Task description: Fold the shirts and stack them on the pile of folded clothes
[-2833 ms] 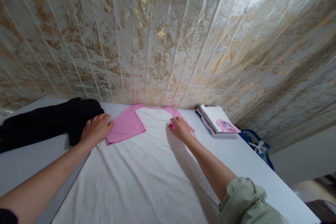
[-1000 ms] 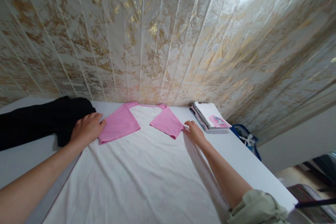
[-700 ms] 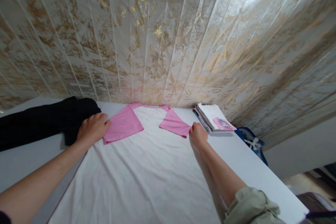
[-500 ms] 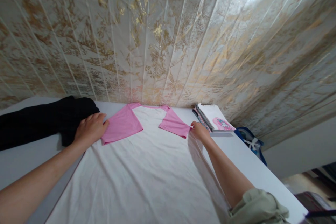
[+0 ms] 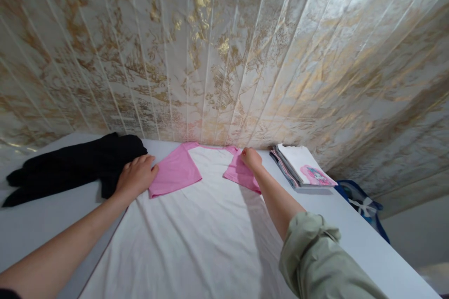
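A white shirt (image 5: 196, 224) with pink sleeves lies spread on the white table (image 5: 42, 217), its neck toward the wall. My left hand (image 5: 136, 176) rests flat, fingers together and stretched out, at the outer edge of the folded-in left pink sleeve (image 5: 174, 171). My right hand (image 5: 250, 157) lies on the top of the folded-in right pink sleeve (image 5: 242, 175) near the shoulder, fingers curled down onto the cloth.
A black garment (image 5: 73, 163) lies bunched at the left by the wall. A stack of folded clothes (image 5: 301, 166) with a pink print on top sits at the right. A blue bag (image 5: 361, 205) hangs beyond the table's right edge. A gold-marbled wall (image 5: 224, 46) stands behind.
My right hand unfolded the right sleeve, drew its tip outward, then moved up along the sleeve to the shoulder. My left hand stayed on the left sleeve.
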Demonstrator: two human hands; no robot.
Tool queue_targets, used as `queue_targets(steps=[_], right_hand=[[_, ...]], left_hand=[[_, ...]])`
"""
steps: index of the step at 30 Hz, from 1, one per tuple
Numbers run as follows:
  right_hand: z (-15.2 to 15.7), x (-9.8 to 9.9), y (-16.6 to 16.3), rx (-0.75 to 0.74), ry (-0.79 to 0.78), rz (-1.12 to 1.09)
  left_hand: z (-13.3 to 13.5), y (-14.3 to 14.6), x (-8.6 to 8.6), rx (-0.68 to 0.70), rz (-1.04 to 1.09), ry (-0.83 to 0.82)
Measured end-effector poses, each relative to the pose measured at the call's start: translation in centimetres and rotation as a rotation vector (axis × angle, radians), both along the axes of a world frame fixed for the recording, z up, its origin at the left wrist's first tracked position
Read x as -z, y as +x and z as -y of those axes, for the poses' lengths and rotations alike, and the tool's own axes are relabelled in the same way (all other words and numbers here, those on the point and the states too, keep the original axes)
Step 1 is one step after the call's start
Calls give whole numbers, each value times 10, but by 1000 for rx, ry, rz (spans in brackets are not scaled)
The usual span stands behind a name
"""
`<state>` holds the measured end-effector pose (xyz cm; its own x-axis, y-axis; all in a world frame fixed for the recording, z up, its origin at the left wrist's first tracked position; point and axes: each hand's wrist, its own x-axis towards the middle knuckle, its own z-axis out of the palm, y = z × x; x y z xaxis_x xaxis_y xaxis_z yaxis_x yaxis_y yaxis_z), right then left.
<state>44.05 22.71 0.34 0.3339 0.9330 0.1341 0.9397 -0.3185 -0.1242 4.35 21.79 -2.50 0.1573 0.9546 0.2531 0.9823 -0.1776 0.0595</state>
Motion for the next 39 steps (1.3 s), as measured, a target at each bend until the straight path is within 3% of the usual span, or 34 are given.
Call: queue_targets(steps=[7,14,21,26,33,39], right_hand=[[-25,16,-5,31,15,22],[-32,22,13,120,34,21],[-38,21,10,-10,29,13],[-39,25,0,-18,56,26],[-45,21,16,78,81,-31],[-43,8,28,-33,77,-104]], left_hand=[[-3,-2,3,10,29,16],[-5,-3,5,1,15,9],[-5,-2,6,11,-11,44],[-6,-3,8,1,-13,48],[-7,-4,8,7,-1,44],[-7,-4,8,-5,-5,53]])
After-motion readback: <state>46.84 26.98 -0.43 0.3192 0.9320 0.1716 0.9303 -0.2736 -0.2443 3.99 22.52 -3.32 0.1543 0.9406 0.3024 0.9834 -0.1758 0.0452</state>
